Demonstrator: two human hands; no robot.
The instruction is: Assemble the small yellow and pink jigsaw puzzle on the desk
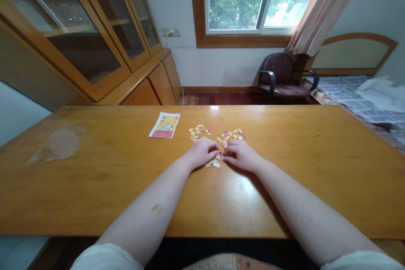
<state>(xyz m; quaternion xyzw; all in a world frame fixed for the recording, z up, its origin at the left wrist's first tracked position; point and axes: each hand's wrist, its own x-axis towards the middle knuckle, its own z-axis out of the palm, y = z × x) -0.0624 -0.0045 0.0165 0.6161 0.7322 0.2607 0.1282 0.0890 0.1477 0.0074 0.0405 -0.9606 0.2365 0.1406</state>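
Tabletop [126,185]: smooth, glossy wood with a warm grain, catching a bright window glare.
Puzzle pieces [217,163]: small, flat, knobbed and notched, in pale yellow, pink and white; they lie on the tabletop in a left cluster [200,127], a right cluster [233,136] and a smaller group nearer the person.
Picture card [166,126]: thin, rectangular, white-edged, printed with a white animal over yellow and pink; it lies flat, left of the clusters.
Clear film [61,142]: thin, crinkled, see-through, well apart at the left.
Left hand [205,152]: palm down, fingers curled, thumb reaching inward over the smaller group.
Right hand [239,154]: turned inward, fingers bent, thumb and forefinger tips close to the left hand's, beside a pink piece [221,154].
Forearms: bare, slanting in from both lower corners, pale sleeves cut off by the frame.
Grip: whether either hand pinches the pink piece cannot be told; the fingertips are too small.
Hidden: the left hand covers part of the smaller group; its piece count is unclear.
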